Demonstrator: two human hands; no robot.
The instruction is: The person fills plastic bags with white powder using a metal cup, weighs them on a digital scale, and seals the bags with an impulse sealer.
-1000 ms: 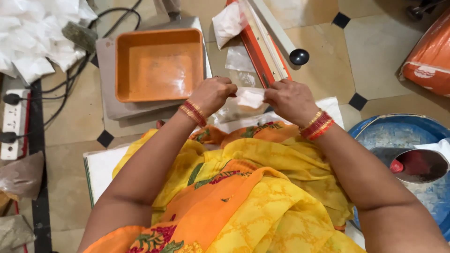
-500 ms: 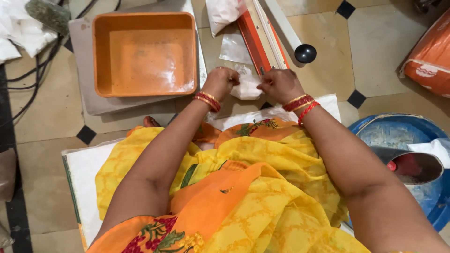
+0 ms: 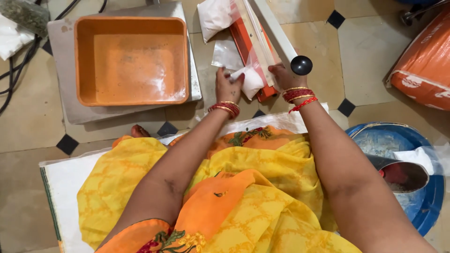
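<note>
now you have the small white pouch (image 3: pixel 251 80) pinched between both hands, just at the near end of the orange heat sealer (image 3: pixel 251 51); your left hand (image 3: pixel 228 85) grips its left edge with fingers closed on the plastic, your right hand (image 3: pixel 282 76) holds the right side, tucked under the sealer's raised arm and beside its black knob (image 3: pixel 301 65); judging by this, you are lining the pouch's open mouth up on the sealing strip, and the next move seems to call for sliding it flat and straight under the arm, keeping fingers off the strip; the orange tray (image 3: pixel 131 58) sits empty to the left on its grey slab; a filled white pouch (image 3: pixel 214 16) lies at the far side, left of the sealer; compared with a second ago, your hands have moved farther from your lap and closer to the sealer, the pouch with them; the tray has not been touched.
</note>
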